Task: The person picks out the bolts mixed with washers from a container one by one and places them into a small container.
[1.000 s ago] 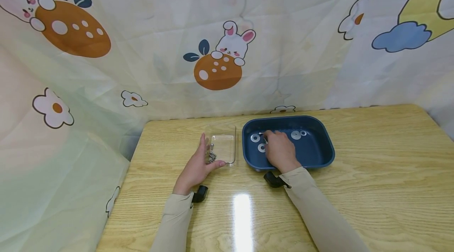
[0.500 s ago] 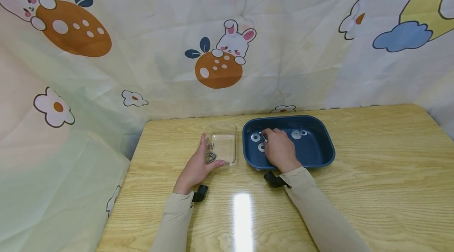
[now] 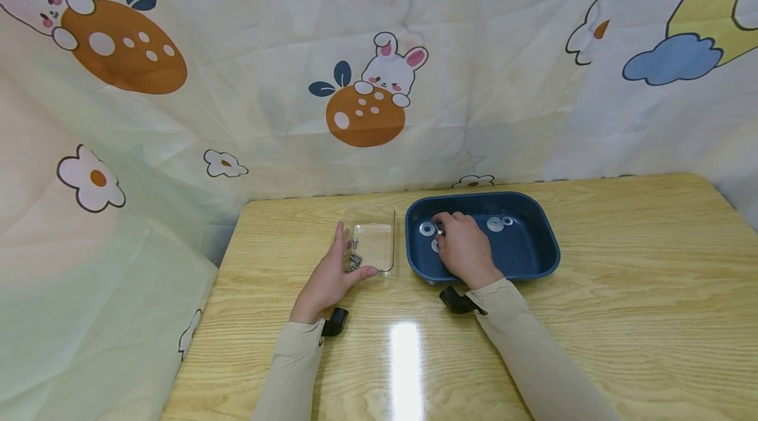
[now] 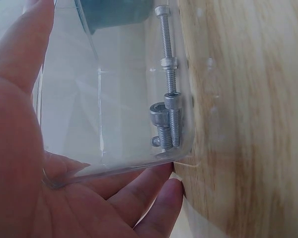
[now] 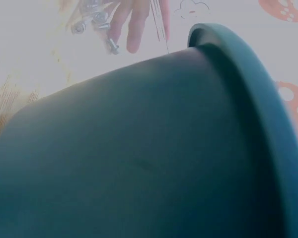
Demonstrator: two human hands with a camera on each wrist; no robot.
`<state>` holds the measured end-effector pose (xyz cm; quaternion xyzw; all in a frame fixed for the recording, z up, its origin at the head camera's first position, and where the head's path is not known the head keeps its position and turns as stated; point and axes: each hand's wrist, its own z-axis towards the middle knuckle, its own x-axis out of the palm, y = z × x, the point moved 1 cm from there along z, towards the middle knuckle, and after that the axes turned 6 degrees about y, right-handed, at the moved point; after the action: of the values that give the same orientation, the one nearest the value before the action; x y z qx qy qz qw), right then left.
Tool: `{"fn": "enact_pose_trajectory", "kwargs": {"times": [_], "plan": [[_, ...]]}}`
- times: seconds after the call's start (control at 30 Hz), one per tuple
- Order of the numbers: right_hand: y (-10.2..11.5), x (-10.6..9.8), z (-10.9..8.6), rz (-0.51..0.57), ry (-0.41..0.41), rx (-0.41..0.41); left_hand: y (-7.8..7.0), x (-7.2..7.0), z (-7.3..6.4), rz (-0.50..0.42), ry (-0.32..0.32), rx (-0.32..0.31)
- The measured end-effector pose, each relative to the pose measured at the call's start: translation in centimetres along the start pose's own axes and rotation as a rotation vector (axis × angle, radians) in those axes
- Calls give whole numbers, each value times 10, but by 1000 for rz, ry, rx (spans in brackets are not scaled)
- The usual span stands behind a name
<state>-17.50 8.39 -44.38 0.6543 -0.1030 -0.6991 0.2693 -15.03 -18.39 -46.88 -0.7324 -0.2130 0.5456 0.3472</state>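
Note:
My left hand (image 3: 326, 279) lies along the left and near sides of a clear plastic box (image 3: 393, 240), fingers straight and thumb spread. Several silver socket-head screws (image 4: 161, 121) lie in the box along one wall. Inside the dark blue tray (image 3: 547, 237), my right hand (image 3: 469, 248) pinches a silver screw (image 3: 440, 231), mostly covered by the fingers. Flat metal washers (image 3: 427, 229) lie on the tray's floor near the fingertips. The right wrist view shows mainly the tray's outer wall (image 5: 139, 134), which hides the right hand.
Box and tray stand side by side on a wooden table (image 3: 639, 263). A larger washer (image 3: 495, 224) and a smaller washer (image 3: 508, 222) lie at the tray's far side. A printed curtain (image 3: 497, 79) hangs behind the table.
My right fingers have shifted slightly and closed further over the screw, which shows less than half a second ago. The left hand and box have stayed in place.

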Motion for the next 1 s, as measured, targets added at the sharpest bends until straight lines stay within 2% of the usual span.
{"fn": "enact_pose_trajectory", "kwargs": {"times": [0.7, 1.0], "plan": [[10, -3, -1, 19, -22, -31, 2, 0, 1, -13, 4, 17], [16, -2, -3, 31, -59, -109, 1, 0, 0, -9, 4, 14]]}}
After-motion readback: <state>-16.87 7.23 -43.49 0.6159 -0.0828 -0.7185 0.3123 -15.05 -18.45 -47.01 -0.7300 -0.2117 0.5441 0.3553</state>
